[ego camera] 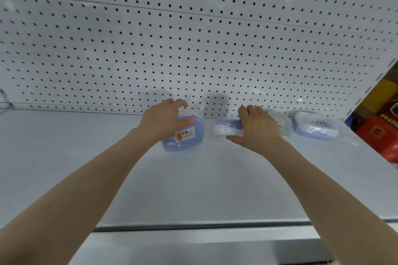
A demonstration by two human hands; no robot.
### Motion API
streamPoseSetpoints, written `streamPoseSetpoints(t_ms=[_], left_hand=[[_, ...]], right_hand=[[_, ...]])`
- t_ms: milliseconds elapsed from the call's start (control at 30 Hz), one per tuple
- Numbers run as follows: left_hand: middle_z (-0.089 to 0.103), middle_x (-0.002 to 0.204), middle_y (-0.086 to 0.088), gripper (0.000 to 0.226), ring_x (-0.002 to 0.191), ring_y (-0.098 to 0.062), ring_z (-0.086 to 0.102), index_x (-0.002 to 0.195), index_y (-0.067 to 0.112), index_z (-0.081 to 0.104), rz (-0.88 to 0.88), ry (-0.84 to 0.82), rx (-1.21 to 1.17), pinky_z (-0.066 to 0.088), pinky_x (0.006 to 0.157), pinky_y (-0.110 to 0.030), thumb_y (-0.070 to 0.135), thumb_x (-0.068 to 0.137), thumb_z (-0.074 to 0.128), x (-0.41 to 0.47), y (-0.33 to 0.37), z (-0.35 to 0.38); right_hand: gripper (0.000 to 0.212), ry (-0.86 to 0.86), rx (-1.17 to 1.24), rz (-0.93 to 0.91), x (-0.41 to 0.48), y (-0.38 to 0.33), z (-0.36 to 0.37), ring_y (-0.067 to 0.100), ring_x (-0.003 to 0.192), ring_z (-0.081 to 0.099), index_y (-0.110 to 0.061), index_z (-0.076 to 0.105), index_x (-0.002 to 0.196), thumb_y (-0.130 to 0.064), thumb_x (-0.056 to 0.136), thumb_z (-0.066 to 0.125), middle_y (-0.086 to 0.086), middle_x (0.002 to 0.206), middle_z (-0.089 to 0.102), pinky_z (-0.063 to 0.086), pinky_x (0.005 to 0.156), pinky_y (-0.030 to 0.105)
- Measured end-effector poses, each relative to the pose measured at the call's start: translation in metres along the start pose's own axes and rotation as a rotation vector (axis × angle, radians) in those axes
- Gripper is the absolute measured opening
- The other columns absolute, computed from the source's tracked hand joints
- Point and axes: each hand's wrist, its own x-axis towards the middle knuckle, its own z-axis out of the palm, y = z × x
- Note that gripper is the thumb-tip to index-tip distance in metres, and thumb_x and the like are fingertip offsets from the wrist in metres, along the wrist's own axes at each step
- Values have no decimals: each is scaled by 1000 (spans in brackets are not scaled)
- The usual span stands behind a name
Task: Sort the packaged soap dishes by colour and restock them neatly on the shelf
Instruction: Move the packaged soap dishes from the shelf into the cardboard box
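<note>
Bright, even frontal light washing white shelf (pixel 193 183) and pegboard (pixel 193 38). Soft grey shadows (pixel 216 101) falling on pegboard just above left hand (pixel 163 119) and right hand (pixel 259 128). Wide lens bowing hole rows toward edges. Blur smearing blue soap dish (pixel 189 137); plastic wrap (pixel 316 126) glinting faintly.

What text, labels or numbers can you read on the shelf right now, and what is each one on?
Nothing here can be read for certain.
Orange and white label on the blue soap dish gripped by the left hand: print blurred, unreadable.
Small label on the green soap dish beside the right hand: mostly hidden, unreadable.
Red and yellow boxes at far right: markings too blurred to read.
</note>
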Motion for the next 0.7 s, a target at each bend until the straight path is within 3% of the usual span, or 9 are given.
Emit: streamPoseSetpoints(t_ms=[67, 133, 300, 367, 467, 567, 700], left_hand=[[57, 112, 3, 40, 95, -22, 60, 128, 35, 50, 60, 53, 41, 43, 76, -31, 55, 94, 45, 0, -1, 1], [56, 120, 1, 38, 101, -25, 57, 132, 33, 47, 93, 32, 128, 45, 79, -33, 48, 98, 40, -1, -3, 4], [39, 134, 2, 98, 115, -25, 45, 144, 29, 27, 87, -86, 199, 46, 86, -36, 67, 64, 71, -17, -16, 15], [35, 131, 1, 107, 111, -25, 44, 142, 27, 25, 114, -74, 227, 48, 83, -37, 67, 57, 75, -24, -20, 14], [37, 126, 0, 96, 105, -25, 45, 139, 24, 29, 110, -53, 212, 49, 78, -36, 59, 62, 74, -34, -24, 12], [46, 126, -2, 83, 109, -25, 47, 141, 21, 32, 110, -9, 206, 46, 82, -34, 53, 73, 66, -50, -30, 9], [49, 129, -3, 84, 110, -26, 49, 146, 18, 29, 162, 28, 167, 45, 84, -35, 52, 77, 63, -86, -44, 0]], right_hand=[[75, -77, -22, -4, -6, -1, -5, 27, 91, 51, -13, 53, 102, -73, 60, 71, 2, 91, 55, 39, 75, 37], [85, -146, 1, -15, -13, -3, -9, 26, 99, 49, -19, 55, 111, -82, 55, 66, 0, 101, 55, 40, 85, 38], [103, -433, 269, 102, -29, -15, -8, 27, 126, 42, -32, 31, 147, -83, 63, 62, 1, 143, 34, 41, 102, 41], [100, -486, 263, 102, -34, -20, -5, 27, 134, 37, -30, 19, 152, -82, 73, 52, 0, 151, 29, 38, 107, 42], [89, -451, 270, 148, -40, -29, -5, 27, 130, 41, -27, 20, 152, -74, 82, 49, 2, 143, 39, 40, 104, 42], [85, -400, 283, 241, -48, -38, -13, 27, 120, 48, -26, 33, 146, -73, 79, 57, 4, 129, 47, 42, 99, 41], [83, -314, 240, 328, -70, -58, -22, 25, 110, 54, -27, 43, 136, -78, 73, 57, 2, 120, 51, 45, 93, 42]])
